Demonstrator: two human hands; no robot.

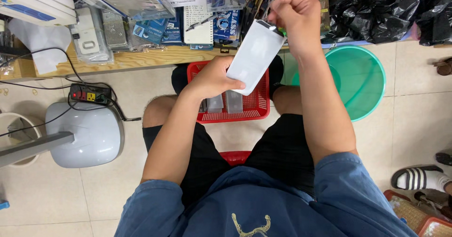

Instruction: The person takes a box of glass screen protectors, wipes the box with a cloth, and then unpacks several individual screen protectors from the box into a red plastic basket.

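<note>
I see both hands on a white flat sleeve (254, 58) held above a red basket (256, 106), long axis running from 7 to 1 o'clock. Left hand (214, 79) grips the lower edge, fingers curled under it; right hand (294, 13) pinches the top end at 1 o'clock. Green basin (365, 79) sits on the floor at 3 o'clock; wooden surface (141, 58) at 11.

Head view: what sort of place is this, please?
Probably a small phone-accessory shop or stockroom. A wooden shelf is crowded with packaged screen covers, and the hands hold a white sleeve over a red basket.
</note>
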